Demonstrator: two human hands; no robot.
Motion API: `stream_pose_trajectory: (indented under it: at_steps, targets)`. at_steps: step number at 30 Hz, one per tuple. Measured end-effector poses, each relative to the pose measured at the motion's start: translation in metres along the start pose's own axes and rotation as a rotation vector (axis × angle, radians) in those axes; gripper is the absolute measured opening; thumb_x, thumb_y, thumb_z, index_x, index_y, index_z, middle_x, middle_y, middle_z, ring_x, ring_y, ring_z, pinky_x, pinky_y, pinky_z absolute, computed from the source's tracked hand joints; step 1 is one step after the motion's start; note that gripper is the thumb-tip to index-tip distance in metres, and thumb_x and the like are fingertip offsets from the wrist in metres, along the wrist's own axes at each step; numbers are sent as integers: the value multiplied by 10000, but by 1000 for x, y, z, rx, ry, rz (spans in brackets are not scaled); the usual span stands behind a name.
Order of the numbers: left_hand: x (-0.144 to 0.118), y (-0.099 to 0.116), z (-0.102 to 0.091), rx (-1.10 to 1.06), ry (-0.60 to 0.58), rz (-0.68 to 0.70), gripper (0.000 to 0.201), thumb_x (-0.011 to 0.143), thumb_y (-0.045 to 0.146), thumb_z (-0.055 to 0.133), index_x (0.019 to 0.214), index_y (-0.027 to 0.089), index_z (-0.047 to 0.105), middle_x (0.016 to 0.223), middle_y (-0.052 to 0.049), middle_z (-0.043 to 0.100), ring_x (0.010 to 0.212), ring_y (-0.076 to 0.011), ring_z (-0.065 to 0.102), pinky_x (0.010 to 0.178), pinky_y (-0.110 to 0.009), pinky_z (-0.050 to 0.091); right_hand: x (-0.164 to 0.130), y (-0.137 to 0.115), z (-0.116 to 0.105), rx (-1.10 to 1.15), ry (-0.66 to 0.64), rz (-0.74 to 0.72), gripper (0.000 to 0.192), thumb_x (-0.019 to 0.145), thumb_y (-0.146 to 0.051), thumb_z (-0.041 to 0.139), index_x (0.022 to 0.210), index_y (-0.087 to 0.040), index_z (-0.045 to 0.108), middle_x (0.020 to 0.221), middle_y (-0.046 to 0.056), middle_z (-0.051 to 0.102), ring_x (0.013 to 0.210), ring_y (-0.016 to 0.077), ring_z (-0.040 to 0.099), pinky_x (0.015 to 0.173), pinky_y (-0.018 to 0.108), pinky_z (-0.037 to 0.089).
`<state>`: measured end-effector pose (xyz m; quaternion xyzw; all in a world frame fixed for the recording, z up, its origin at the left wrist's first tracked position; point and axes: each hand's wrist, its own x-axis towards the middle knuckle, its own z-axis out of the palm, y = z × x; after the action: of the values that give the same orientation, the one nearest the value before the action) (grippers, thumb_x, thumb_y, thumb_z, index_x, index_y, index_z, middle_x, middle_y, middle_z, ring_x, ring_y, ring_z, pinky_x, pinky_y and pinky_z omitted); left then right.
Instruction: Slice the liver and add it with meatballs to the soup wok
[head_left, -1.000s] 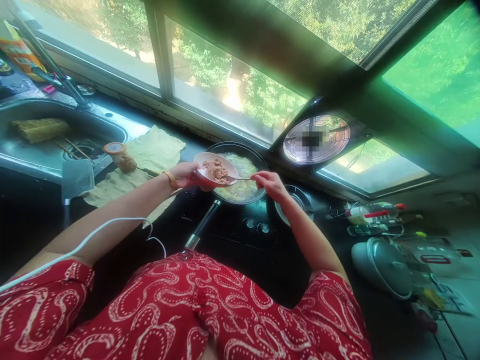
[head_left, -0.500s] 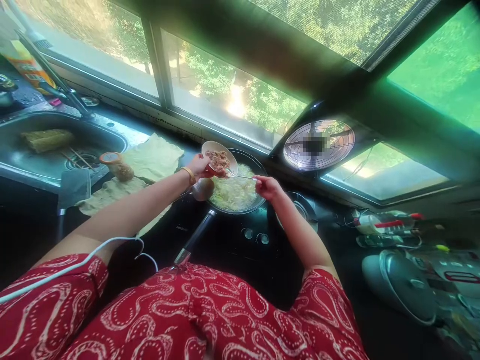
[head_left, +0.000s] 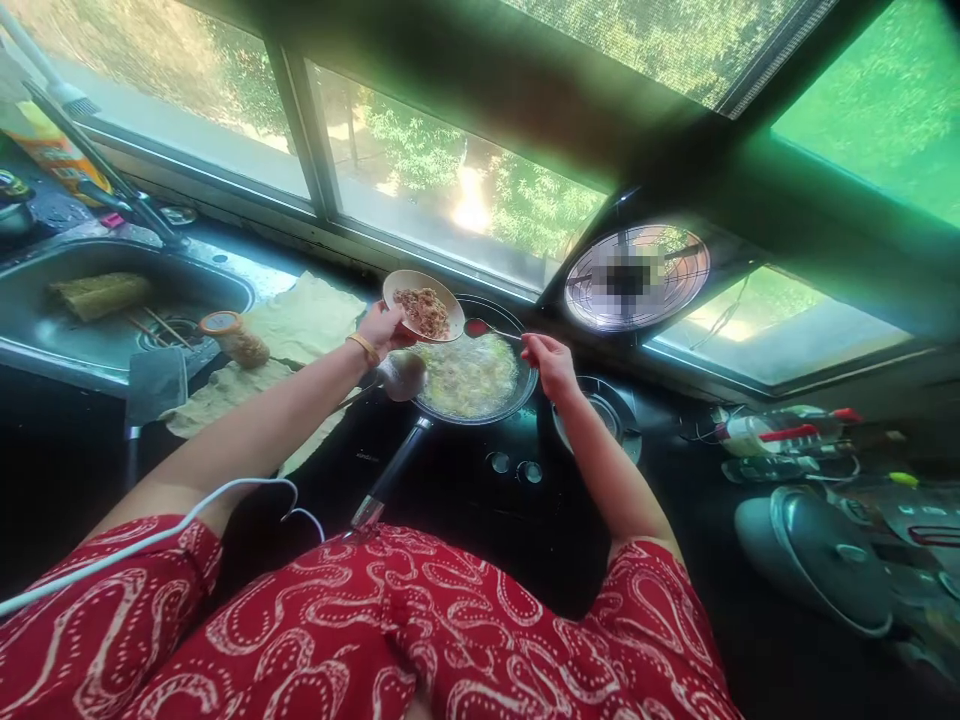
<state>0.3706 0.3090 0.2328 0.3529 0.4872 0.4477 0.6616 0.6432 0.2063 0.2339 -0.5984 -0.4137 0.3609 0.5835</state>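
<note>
Bowl [head_left: 422,305] of minced meat gripped by left hand [head_left: 381,328], tilted over pan [head_left: 474,376] on dark hob [head_left: 480,470]. Spoon [head_left: 489,329] pinched in right hand [head_left: 550,363]. Steel sink [head_left: 45,335] at left, windows behind.

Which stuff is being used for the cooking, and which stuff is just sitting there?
In use: left hand holding the bowl of meat; right hand holding the spoon; pan.

Just sitting: jar, sink, cloth, fan, pot lid.
</note>
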Motion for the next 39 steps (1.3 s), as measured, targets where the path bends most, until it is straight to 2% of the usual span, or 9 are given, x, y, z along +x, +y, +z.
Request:
stream_pose_trajectory:
  at_steps: [3, 7, 11, 17, 22, 25, 27, 32, 39]
  targets:
    - [-12, 2, -2, 89, -20, 29, 411, 769, 137, 631, 1171, 152, 545, 802, -68, 652, 638, -177, 644, 714, -359, 589, -7, -9, 11, -188, -91, -302, 241, 867, -396, 615, 926, -199, 742, 655, -6, 647, 601, 125, 544, 633, 269, 459]
    - [-29, 2, -4, 88, -60, 29, 402, 705, 103, 597, 1102, 143, 545, 793, -73, 651, 611, -192, 645, 604, -328, 580, -11, -21, 24, -528, -229, -664, 250, 947, -350, 547, 987, -217, 755, 742, 34, 685, 730, 177, 591, 730, 319, 492]
    - [-34, -1, -10, 88, -51, 63, 459, 672, 123, 604, 1127, 133, 540, 825, -81, 658, 595, -190, 643, 545, -304, 569, -9, -18, 31, -736, -365, -885, 251, 969, -254, 505, 976, -208, 752, 751, 46, 686, 706, 181, 551, 722, 326, 487]
    - [-32, -5, -22, 66, -42, 32, 516, 660, 124, 617, 1172, 131, 553, 851, -91, 670, 599, -186, 644, 545, -301, 575, -13, -12, 26, -946, -557, -989, 294, 956, -138, 451, 989, -192, 738, 699, 44, 639, 660, 177, 488, 705, 321, 456]
    - [-34, -7, -25, 29, -56, 32, 470, 668, 123, 631, 1133, 114, 565, 884, -105, 671, 633, -186, 655, 537, -282, 576, -16, -32, 13, -977, -493, -1055, 330, 951, -108, 418, 1016, -193, 730, 687, 41, 601, 672, 181, 464, 693, 320, 437]
    - [-34, -6, -23, 35, -45, 40, 461, 669, 107, 603, 1129, 116, 564, 904, -105, 672, 652, -185, 658, 539, -277, 580, -17, -41, 16, -936, -445, -1079, 307, 976, -145, 425, 1034, -190, 724, 708, 45, 605, 690, 184, 467, 697, 322, 439]
    - [-35, -6, -21, 53, -46, 36, 469, 668, 101, 590, 1136, 124, 563, 902, -97, 669, 634, -182, 651, 532, -288, 581, -17, -41, 23, -931, -460, -1082, 312, 987, -158, 417, 1034, -190, 724, 704, 44, 601, 684, 182, 459, 693, 321, 438]
    - [-34, -4, -22, 85, -18, 28, 452, 681, 99, 566, 1132, 131, 550, 814, -70, 650, 571, -181, 628, 504, -301, 568, -9, -32, 30, -1057, -622, -1068, 369, 939, -74, 393, 1015, -190, 736, 668, 38, 580, 665, 177, 433, 706, 327, 433]
    - [-24, -1, -15, 73, 7, 30, 437, 719, 98, 568, 1153, 141, 539, 782, -60, 641, 557, -183, 626, 519, -304, 564, 7, -33, 29, -1155, -554, -1056, 372, 935, -46, 406, 1028, -175, 742, 712, 62, 584, 717, 193, 421, 684, 320, 384]
